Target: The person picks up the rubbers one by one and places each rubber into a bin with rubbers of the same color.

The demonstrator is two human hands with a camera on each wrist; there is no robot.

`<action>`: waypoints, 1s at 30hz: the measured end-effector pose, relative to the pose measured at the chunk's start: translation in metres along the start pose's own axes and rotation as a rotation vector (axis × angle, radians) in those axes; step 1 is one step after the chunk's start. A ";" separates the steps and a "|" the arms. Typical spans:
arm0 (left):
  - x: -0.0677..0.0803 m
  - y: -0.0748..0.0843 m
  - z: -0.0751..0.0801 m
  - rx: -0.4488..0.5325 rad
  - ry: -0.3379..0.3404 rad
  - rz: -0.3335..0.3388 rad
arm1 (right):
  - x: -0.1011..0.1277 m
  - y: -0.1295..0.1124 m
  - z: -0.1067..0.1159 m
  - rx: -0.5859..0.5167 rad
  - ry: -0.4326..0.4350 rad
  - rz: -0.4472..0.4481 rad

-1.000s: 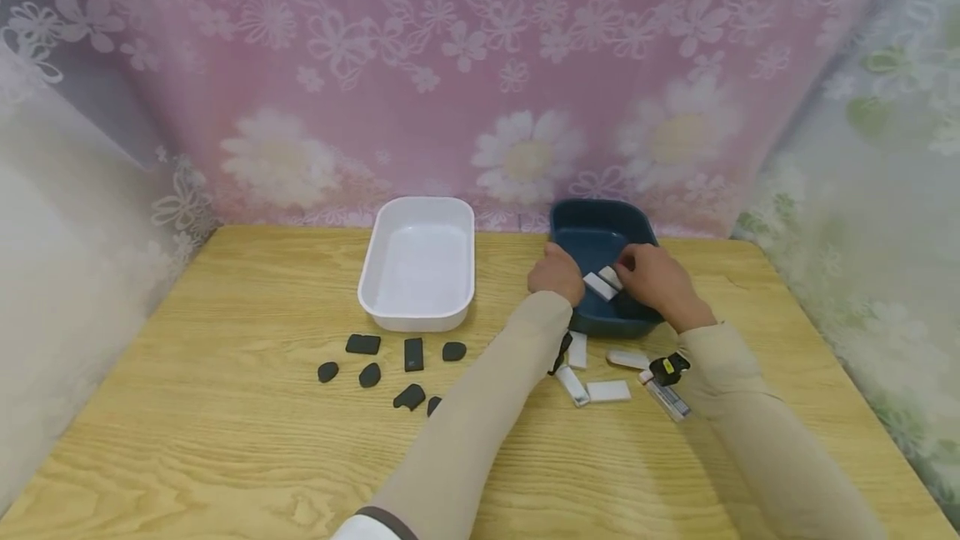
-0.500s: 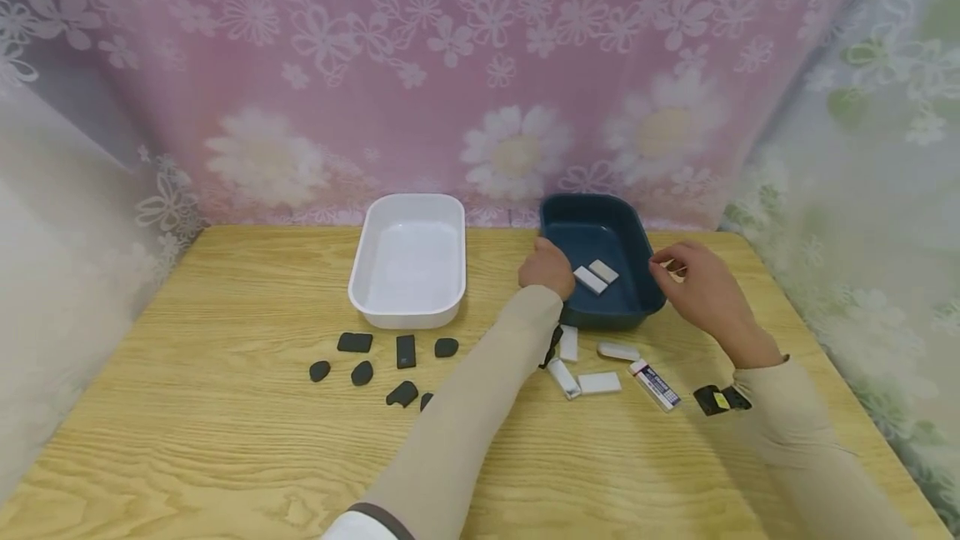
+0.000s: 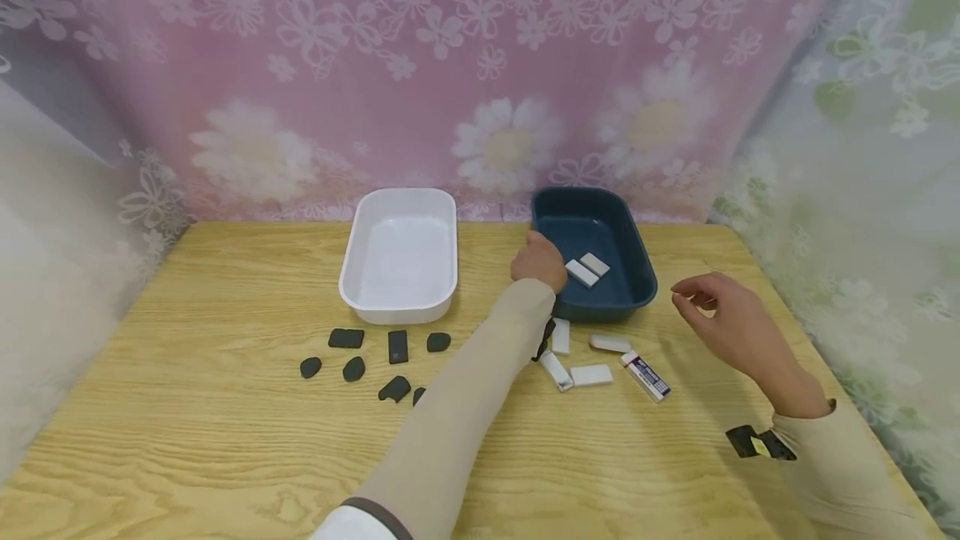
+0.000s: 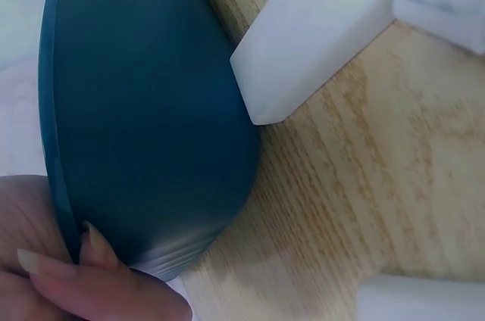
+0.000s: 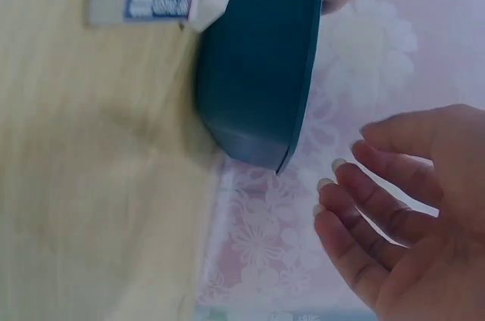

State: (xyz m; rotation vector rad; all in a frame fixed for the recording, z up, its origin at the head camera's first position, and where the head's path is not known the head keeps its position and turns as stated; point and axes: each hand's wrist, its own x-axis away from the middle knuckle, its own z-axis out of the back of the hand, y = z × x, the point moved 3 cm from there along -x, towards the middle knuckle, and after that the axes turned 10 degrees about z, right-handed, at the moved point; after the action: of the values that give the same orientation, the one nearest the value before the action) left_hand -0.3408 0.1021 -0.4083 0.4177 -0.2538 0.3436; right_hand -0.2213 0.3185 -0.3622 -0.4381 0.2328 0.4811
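Note:
My left hand [image 3: 538, 263] grips the left rim of the dark blue bin [image 3: 639, 261]. In the left wrist view its thumb and fingers [image 4: 106, 291] pinch the edge of the bin. Two white erasers [image 3: 582, 273] lie side by side on the bin's floor. Off to the bin's right, above the table, my right hand [image 3: 731, 327] holds nothing, its fingers loosely bent and apart in the right wrist view. In front of the bin lie several white blocks [image 3: 591, 375] and an eraser in a blue-and-white printed sleeve [image 3: 647, 377].
A white bin [image 3: 399, 311] stands left of the blue one. Several small black pieces [image 3: 397, 347], some rectangular and some rounded, lie on the wooden table [image 3: 247, 457] in front of it. A floral curtain [image 3: 420, 82] hangs behind, and my left sleeve [image 3: 457, 415] partly covers a black piece.
My right hand has let go of a white eraser inside the blue bin and drawn back to the right, out over the table. The left hand stays on the rim.

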 end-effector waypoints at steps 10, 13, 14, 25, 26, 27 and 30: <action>0.006 -0.002 0.008 0.010 0.018 -0.003 | 0.022 -0.009 -0.033 -0.131 -0.269 -0.070; 0.008 -0.002 0.009 0.020 0.012 0.001 | 0.025 -0.011 -0.043 -0.168 -0.343 -0.107; 0.008 -0.002 0.009 0.021 0.012 0.001 | 0.025 -0.012 -0.045 -0.175 -0.360 -0.115; 0.003 0.000 0.003 0.042 0.003 0.028 | 0.029 -0.023 -0.062 -0.085 -0.372 -0.154; 0.002 0.000 0.002 0.044 0.004 0.031 | 0.030 -0.024 -0.062 -0.081 -0.364 -0.152; 0.001 0.000 0.002 0.040 0.002 0.030 | 0.030 -0.025 -0.062 -0.076 -0.357 -0.147; 0.001 0.000 0.001 0.040 0.001 0.029 | 0.031 -0.026 -0.062 -0.054 -0.344 -0.139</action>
State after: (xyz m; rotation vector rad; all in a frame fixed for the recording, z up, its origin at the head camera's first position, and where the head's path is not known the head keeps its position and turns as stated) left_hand -0.3399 0.1024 -0.4070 0.4538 -0.2525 0.3782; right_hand -0.1888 0.2821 -0.4175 -0.4138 -0.1420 0.4193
